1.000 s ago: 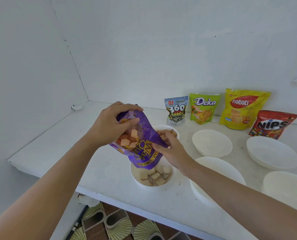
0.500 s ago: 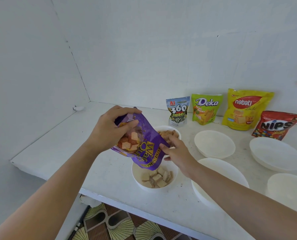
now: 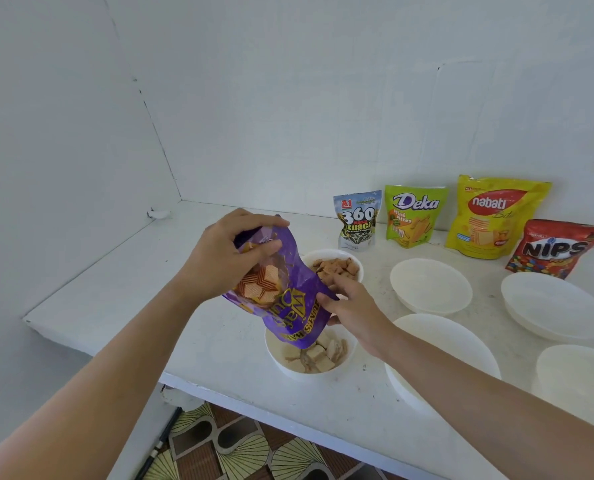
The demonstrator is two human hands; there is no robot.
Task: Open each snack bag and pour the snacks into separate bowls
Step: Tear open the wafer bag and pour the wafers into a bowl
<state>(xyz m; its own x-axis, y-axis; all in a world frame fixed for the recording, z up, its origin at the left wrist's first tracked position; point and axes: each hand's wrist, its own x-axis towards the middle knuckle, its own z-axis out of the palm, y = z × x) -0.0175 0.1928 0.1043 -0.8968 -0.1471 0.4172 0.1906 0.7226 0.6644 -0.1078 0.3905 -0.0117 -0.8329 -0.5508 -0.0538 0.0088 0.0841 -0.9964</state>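
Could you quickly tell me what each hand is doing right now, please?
Left hand: gripping the upturned purple bag by its bottom end.
Right hand: pinching the bag's edge near its mouth.

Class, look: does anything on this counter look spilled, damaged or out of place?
Nothing stands out. The purple bag is tipped upside down over the near bowl only for pouring, and no spilled snacks show.
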